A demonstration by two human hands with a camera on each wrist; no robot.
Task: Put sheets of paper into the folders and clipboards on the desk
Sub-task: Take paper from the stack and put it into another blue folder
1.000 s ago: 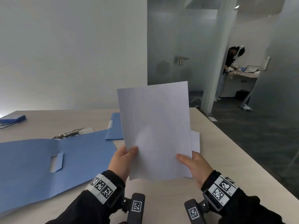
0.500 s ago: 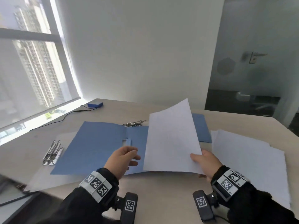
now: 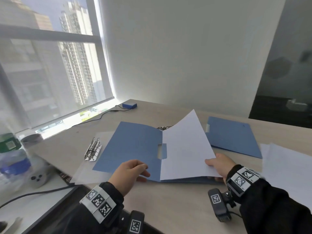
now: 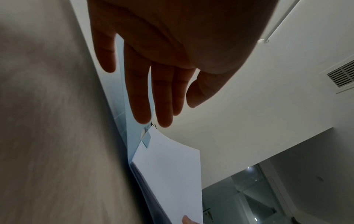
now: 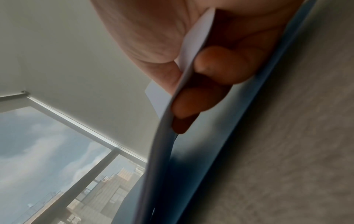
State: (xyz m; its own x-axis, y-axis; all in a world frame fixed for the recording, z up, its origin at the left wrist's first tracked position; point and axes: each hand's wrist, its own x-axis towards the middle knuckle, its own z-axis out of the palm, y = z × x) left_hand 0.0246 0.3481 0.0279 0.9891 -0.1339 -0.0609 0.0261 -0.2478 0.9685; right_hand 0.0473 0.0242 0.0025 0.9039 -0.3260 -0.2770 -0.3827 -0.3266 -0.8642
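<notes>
Right hand (image 3: 219, 166): pinching the near right corner of a sheet (image 3: 184, 146), thumb lying on top, fingers (image 5: 220, 65) curling underneath; wrist view is showing the paper's edge running between thumb and fingers.
Left hand (image 3: 130, 173): hovering palm-down, fingers (image 4: 141, 94) reaching out straight and loose, holding nothing; whether the tips are touching the folder is not clear.
Sheet: lying over the right half of the open folder (image 3: 133, 146), near edge sitting low by the right hand, far corner lifting and curling up.
Open folder: lying flat on the bench (image 3: 168, 208) between and ahead of both hands; left half showing bare blue under the left hand, small tab sticking up at the fold.
Second folder (image 3: 233, 134): lying shut, ahead of the right hand, just beyond the sheet.
Paper stack (image 3: 287, 168): sitting to the right of the right hand.
Clips (image 3: 92, 151): metal binder mechanisms lying ahead and left of the left hand, resting on a clear plastic sheet.
Blue box (image 3: 129, 105): sitting far ahead of the left hand, cable trailing from it toward the window.
</notes>
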